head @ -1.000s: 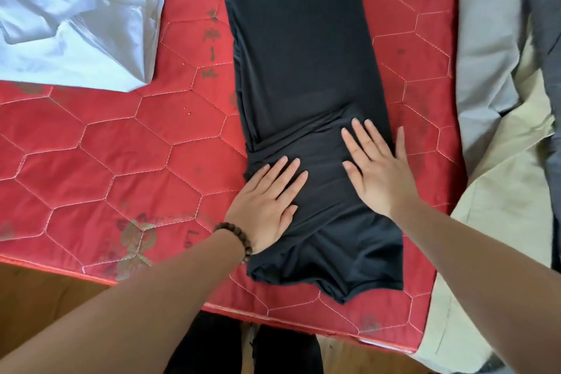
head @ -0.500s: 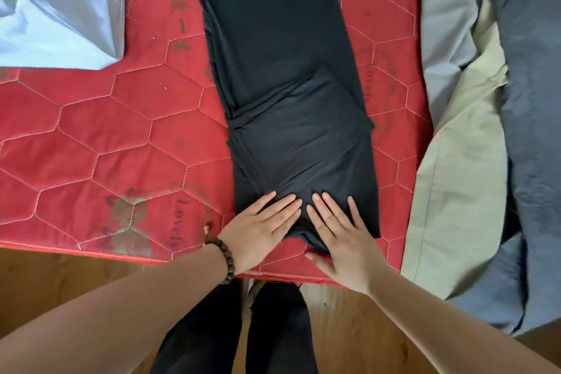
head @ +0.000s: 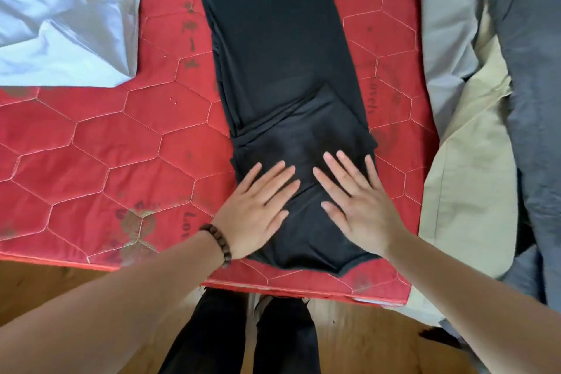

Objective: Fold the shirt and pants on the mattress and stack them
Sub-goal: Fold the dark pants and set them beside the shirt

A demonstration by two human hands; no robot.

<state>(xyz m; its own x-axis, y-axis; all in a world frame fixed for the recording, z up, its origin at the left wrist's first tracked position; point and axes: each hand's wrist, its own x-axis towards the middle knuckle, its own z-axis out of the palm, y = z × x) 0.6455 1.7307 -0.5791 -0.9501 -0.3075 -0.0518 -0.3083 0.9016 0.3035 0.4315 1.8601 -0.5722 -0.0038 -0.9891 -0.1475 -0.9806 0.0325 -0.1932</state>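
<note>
Both hands, left (head: 255,215) and right (head: 361,209), are lying flat, fingers straight, on the pants (head: 282,70); faded mattress (head: 91,143) print is showing "Lov", the rest unreadable

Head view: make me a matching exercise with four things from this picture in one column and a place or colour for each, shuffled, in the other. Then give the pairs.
Things
1. black pants
2. folded shirt
3. bead bracelet
4. mattress

Places or colours
A. red, quilted in hexagons
B. pale blue-white, at the far left of the mattress
C. on the wrist of the left hand
D. laid lengthwise down the middle, under both flat hands, with the right hand on its right side

Pairs: 1-D, 2-B, 3-C, 4-A
</note>
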